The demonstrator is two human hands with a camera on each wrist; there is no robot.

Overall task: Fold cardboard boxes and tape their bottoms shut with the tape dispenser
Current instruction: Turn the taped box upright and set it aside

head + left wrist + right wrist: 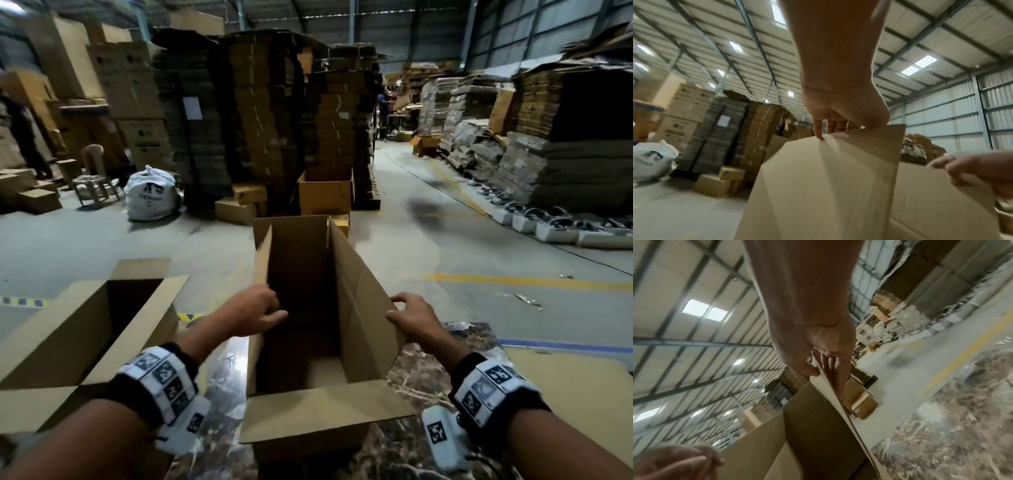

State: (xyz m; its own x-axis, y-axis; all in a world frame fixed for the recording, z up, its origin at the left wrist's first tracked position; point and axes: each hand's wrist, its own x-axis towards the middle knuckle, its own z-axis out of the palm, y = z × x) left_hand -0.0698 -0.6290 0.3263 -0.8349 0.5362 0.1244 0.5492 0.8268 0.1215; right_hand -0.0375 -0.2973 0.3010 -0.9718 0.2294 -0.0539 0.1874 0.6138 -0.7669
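Two hands hold an opened cardboard box upright in a warehouse aisle.

Tall stacks of flattened cardboard [239, 113] fill the background, with a white sack [150, 195] on the concrete floor at left. The cardboard box [356, 301] stands open-topped on a marbled work surface [421, 387], its near flap folded out flat; a second open box [85, 325] sits just left. The right hand [416, 320] pinches the right flap's edge, thumb inside, fingers outside. The left hand [251, 313] curls over the left flap's edge, fingertips on it.
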